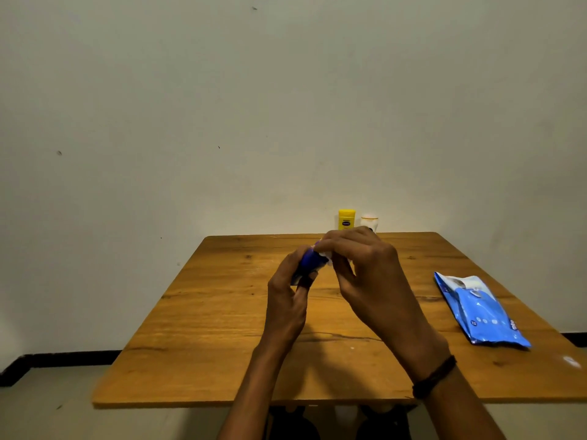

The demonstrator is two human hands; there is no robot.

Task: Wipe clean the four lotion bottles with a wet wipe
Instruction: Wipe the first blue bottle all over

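Note:
My left hand [290, 296] grips a dark blue lotion bottle [309, 261], held tilted above the middle of the wooden table [222, 312]. My right hand [365, 274] presses a white wet wipe [325, 254] against the bottle's upper end; most of the wipe is hidden under the fingers. A yellow lotion bottle [346, 219] stands upright at the table's far edge. A white lotion bottle [369, 222] stands just right of it, partly behind my right hand. No other bottle is in sight.
A blue wet wipe pack [479, 309] lies flat near the table's right edge. A plain wall rises right behind the table. A black band circles my right wrist [433, 377]. A small white mark [571, 362] shows near the table's front right corner.

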